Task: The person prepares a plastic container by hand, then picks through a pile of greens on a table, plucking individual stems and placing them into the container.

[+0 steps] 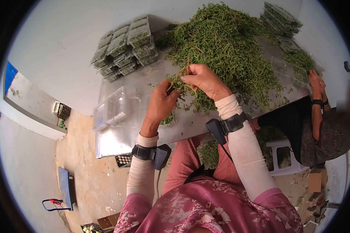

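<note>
My left hand [161,100] has its thumb and fingers closed on a small bunch of leafy green sprigs [176,82]. From the other side, my right hand [207,80] pinches stems of the same bunch. Just beyond and right of my hands rises a large heap of the same greens [229,50] on the metal table [116,141]. Partly hidden behind my left wrist, a clear plastic box holds some greens [168,119]. Open clear plastic boxes [122,106], apparently without greens, lie left of that hand.
Filled clear boxes [124,42] are stacked at the back left, with another stack [280,19] at the back right. A co-worker's hands [315,79] are near greens at the table's right end. A white plastic stool [282,157] and a blue trolley [66,188] stand on the floor.
</note>
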Tool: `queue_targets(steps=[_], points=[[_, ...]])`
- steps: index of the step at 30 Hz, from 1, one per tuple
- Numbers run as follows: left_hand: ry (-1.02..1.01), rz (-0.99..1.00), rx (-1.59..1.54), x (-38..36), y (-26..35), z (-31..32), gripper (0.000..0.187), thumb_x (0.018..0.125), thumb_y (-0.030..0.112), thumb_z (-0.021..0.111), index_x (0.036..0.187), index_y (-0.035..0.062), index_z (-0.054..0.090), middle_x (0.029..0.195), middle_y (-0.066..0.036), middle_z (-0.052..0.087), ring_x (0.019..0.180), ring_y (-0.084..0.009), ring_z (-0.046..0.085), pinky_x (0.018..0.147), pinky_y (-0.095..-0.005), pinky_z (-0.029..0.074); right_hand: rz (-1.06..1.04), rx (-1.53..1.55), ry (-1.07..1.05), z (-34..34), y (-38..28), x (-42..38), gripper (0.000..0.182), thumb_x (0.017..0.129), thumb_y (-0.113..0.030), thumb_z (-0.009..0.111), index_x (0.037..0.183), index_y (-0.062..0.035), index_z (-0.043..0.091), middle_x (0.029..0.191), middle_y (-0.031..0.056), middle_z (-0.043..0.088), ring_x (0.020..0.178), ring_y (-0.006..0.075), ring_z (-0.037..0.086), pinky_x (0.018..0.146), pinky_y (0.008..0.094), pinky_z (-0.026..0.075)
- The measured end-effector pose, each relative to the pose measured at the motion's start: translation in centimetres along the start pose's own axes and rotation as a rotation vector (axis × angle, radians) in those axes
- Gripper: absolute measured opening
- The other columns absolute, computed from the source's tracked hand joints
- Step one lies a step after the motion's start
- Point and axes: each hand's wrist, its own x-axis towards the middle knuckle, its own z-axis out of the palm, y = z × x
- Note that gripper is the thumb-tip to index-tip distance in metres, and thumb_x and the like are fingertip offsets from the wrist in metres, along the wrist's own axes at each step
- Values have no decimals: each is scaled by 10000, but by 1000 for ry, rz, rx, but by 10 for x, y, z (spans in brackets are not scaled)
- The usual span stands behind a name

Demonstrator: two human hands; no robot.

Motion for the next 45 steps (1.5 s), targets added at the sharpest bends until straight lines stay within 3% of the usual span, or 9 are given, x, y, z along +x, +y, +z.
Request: queue_targets(steps=[6, 12, 16, 21, 31, 45], points=[[162, 71, -65, -2, 1, 2, 557, 838, 33, 632, 1336, -4, 384, 784, -88, 627, 610, -111, 556, 530, -270, 462, 19, -6, -52, -4, -5, -2, 108, 863, -107, 654, 923, -29, 612, 745, -24, 576, 600, 46, 492, 512, 205, 388], [-113, -51, -170, 4, 0, -2, 610, 840, 36, 637, 1390, 13, 373, 785, -51, 615, 619, -95, 557, 555, -241, 462, 52, -39, -155, -4, -6, -3, 116, 861, -113, 655, 910, -17, 614, 755, -15, 577, 586, 49, 485, 511, 209, 386], [-147, -147, -308, 4, 4, 2, 394, 866, 66, 621, 1243, 14, 516, 774, -23, 605, 594, -78, 529, 528, -216, 427, 35, -38, -154, -4, -7, -4, 133, 864, -130, 658, 914, -16, 611, 751, -14, 576, 590, 53, 492, 510, 213, 388], [-116, -190, -380, 5, -3, 2, 154, 910, 124, 601, 1035, 36, 610, 733, 3, 586, 562, -66, 511, 503, -196, 382, -1, 77, 1, -11, -4, 0, 133, 881, -134, 644, 938, -25, 593, 775, -3, 586, 605, 52, 491, 511, 211, 388], [-38, -216, -431, -6, -4, -16, 169, 958, 194, 533, 1009, 46, 598, 740, -13, 599, 529, -81, 511, 461, -203, 382, 12, 236, 149, -21, -6, 1, 150, 885, -144, 652, 945, -30, 575, 804, 12, 589, 607, 50, 493, 509, 201, 388], [14, -181, -642, -4, -7, -25, 174, 961, 206, 537, 968, 40, 588, 742, -26, 606, 520, -86, 517, 451, -199, 386, 143, 48, -226, 3, 4, 1, 159, 844, -114, 691, 931, -4, 617, 722, -11, 568, 546, 48, 468, 482, 202, 366]])
